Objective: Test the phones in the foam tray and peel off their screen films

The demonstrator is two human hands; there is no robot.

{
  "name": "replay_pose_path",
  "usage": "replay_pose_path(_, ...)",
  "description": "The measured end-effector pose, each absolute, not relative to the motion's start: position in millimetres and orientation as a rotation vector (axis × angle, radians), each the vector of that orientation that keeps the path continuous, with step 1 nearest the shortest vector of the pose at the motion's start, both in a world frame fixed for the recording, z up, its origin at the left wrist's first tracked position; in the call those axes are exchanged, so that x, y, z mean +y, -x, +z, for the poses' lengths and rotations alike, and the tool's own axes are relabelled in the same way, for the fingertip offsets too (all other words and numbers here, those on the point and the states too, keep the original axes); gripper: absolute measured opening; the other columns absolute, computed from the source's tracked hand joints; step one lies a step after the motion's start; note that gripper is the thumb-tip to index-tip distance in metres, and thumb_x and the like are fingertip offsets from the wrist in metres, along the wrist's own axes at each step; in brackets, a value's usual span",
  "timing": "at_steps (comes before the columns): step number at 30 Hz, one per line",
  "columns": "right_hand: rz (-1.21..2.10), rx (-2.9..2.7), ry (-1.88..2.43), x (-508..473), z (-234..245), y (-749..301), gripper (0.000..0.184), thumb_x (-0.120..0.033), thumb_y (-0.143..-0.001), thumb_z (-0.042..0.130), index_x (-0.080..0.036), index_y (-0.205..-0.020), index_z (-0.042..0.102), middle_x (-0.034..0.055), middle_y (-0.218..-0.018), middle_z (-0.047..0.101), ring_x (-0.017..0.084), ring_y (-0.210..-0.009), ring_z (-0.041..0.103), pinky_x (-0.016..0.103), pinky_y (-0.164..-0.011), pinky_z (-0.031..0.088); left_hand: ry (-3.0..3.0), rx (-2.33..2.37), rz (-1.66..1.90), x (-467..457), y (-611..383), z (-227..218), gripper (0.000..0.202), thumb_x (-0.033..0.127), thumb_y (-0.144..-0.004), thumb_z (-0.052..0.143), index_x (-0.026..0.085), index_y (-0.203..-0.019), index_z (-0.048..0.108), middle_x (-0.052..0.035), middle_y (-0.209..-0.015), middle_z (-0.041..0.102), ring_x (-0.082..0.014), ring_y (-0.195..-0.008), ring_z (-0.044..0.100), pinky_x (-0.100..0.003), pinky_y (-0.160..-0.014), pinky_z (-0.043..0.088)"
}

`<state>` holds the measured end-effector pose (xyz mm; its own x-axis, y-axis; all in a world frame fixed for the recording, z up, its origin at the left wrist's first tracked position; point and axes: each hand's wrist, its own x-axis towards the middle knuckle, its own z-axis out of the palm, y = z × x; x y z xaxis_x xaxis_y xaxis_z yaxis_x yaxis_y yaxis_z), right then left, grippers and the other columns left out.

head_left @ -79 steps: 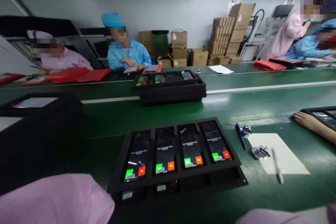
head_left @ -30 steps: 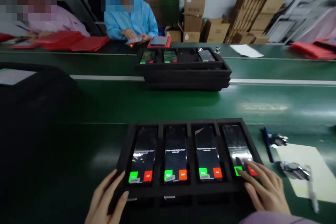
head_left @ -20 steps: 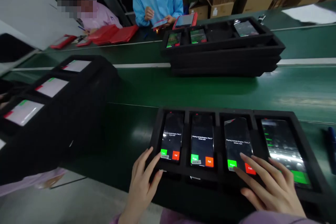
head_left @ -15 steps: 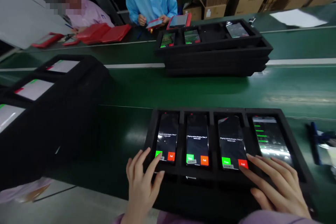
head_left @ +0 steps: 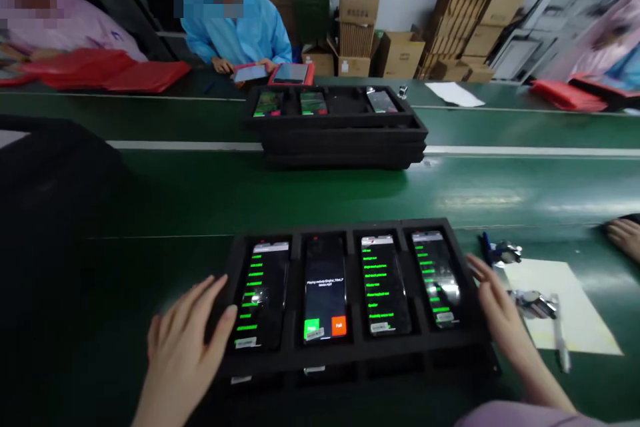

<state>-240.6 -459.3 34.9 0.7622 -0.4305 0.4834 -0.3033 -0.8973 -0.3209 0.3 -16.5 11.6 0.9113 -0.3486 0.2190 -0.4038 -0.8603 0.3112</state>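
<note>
A black foam tray (head_left: 350, 363) lies on the green conveyor belt (head_left: 165, 193) and holds several smartphones in its slots. The left phone (head_left: 263, 293), third phone (head_left: 384, 287) and right phone (head_left: 435, 277) show lists of green text. The second phone (head_left: 325, 287) shows green and red buttons. My left hand (head_left: 183, 333) rests against the tray's left side, touching nothing else. My right hand (head_left: 500, 310) sits just off the tray's right edge, nearest the right phone, and holds nothing.
A white sheet (head_left: 565, 303) holds a pen (head_left: 561, 333) and a metal part (head_left: 533, 303); a blue pen (head_left: 486, 248) lies nearby. Another person's hand (head_left: 624, 237) is at the right edge. A stacked tray (head_left: 335, 147) stands beyond, and a tall black stack (head_left: 50, 227) fills the left.
The left and third phones have switched to green text lists. My hands have moved apart to the tray's sides, and the view has swung so the tray sits nearer the middle.
</note>
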Motion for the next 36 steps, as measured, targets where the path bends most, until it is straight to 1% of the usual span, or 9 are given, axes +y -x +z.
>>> replay_pose_path(3, -0.754, 0.514, 2.752, -452, 32, 238, 0.042, -0.026, -0.106, 0.044, -0.031, -0.147, 0.052, 0.0108, -0.136, 0.064, 0.024, -0.119, 0.068, 0.026, -0.08, 0.06, -2.746, -0.544, -0.01, -27, -38, 28, 0.063, 0.065, -0.097, 0.025, 0.033, -0.132, 0.066, -0.0102, -0.142, 0.064, -0.0377, -0.132, 0.057, -0.073, -0.112, 0.038)
replay_pose_path(7, -0.72, 0.488, 2.933, -454, 37, 208, 0.037, -0.037, -0.107, 0.043, -0.031, -0.136, 0.064, 0.0121, -0.144, 0.058, 0.031, -0.127, 0.061, 0.046, -0.097, 0.058, -2.75, -0.65, 0.004, -58, -68, 42, 0.065, 0.062, -0.098, 0.022, 0.03, -0.126, 0.071, -0.0102, -0.141, 0.065, -0.0348, -0.131, 0.058, -0.072, -0.112, 0.037)
replay_pose_path(12, -0.652, 0.317, 3.205, -461, 41, 176, 0.044, -0.042, -0.109, 0.036, -0.029, -0.122, 0.076, 0.0148, -0.143, 0.061, 0.036, -0.124, 0.059, 0.055, -0.092, 0.056, -2.851, -0.743, 0.021, -60, -67, 36, 0.058, 0.055, -0.102, 0.024, 0.033, -0.124, 0.073, -0.0108, -0.149, 0.06, -0.0374, -0.136, 0.054, -0.082, -0.106, 0.033)
replay_pose_path(16, -0.583, 0.142, 3.209, -446, 48, 165, 0.043, -0.041, -0.108, 0.043, -0.028, -0.096, 0.082, 0.0111, -0.137, 0.066, 0.034, -0.123, 0.059, 0.054, -0.095, 0.053, -2.838, -1.012, 0.243, -59, -51, 34, 0.049, 0.051, -0.102, 0.032, 0.038, -0.11, 0.079, -0.0083, -0.147, 0.061, -0.0407, -0.138, 0.05, -0.086, -0.107, 0.026)
replay_pose_path(20, -0.523, -0.03, 3.164, -415, 50, 129, 0.035, -0.044, -0.106, 0.049, -0.027, -0.123, 0.076, 0.0134, -0.144, 0.062, 0.033, -0.124, 0.059, 0.054, -0.098, 0.052, -2.659, -1.355, 0.122, -112, -47, 42, 0.042, 0.056, -0.101, 0.043, 0.039, -0.127, 0.072, -0.0108, -0.146, 0.062, -0.0385, -0.138, 0.052, -0.082, -0.111, 0.028)
replay_pose_path(24, -0.538, -0.095, 3.141, -399, 48, 119, 0.033, -0.041, -0.105, 0.051, -0.023, -0.114, 0.077, 0.0135, -0.143, 0.063, 0.032, -0.124, 0.06, 0.053, -0.101, 0.051, -2.645, -1.391, 0.02, -144, -45, 38, 0.042, 0.053, -0.101, 0.047, 0.038, -0.137, 0.064, -0.0128, -0.156, 0.052, -0.0394, -0.142, 0.048, -0.084, -0.108, 0.029)
replay_pose_path(27, -0.604, -0.058, 3.058, -412, 50, 147, 0.03, -0.038, -0.106, 0.049, -0.028, -0.114, 0.077, 0.0083, -0.143, 0.064, 0.028, -0.123, 0.061, 0.046, -0.1, 0.052, -2.551, -1.5, 0.05, -114, -36, 21, 0.035, 0.051, -0.101, 0.048, 0.046, -0.128, 0.069, -0.0047, -0.156, 0.053, -0.0368, -0.142, 0.049, -0.083, -0.113, 0.024)
replay_pose_path(30, -0.771, 0.118, 3.078, -435, 48, 177, 0.035, -0.037, -0.108, 0.043, -0.028, -0.115, 0.076, 0.0091, -0.132, 0.068, 0.027, -0.112, 0.065, 0.041, -0.087, 0.055, -2.505, -1.499, 0.163, -66, -36, 2, 0.038, 0.044, -0.101, 0.045, 0.049, -0.134, 0.063, 0.0017, -0.15, 0.06, -0.0284, -0.138, 0.055, -0.068, -0.124, 0.021)
replay_pose_path(36, -0.781, 0.193, 3.173, -454, 35, 183, 0.036, -0.038, -0.107, 0.044, -0.032, -0.11, 0.079, 0.0086, -0.131, 0.069, 0.027, -0.112, 0.065, 0.039, -0.084, 0.055, -2.648, -1.026, 0.333, -36, -62, 2, 0.045, 0.052, -0.101, 0.037, 0.036, -0.13, 0.068, -0.0051, -0.131, 0.072, -0.0311, -0.12, 0.068, -0.064, -0.114, 0.042)
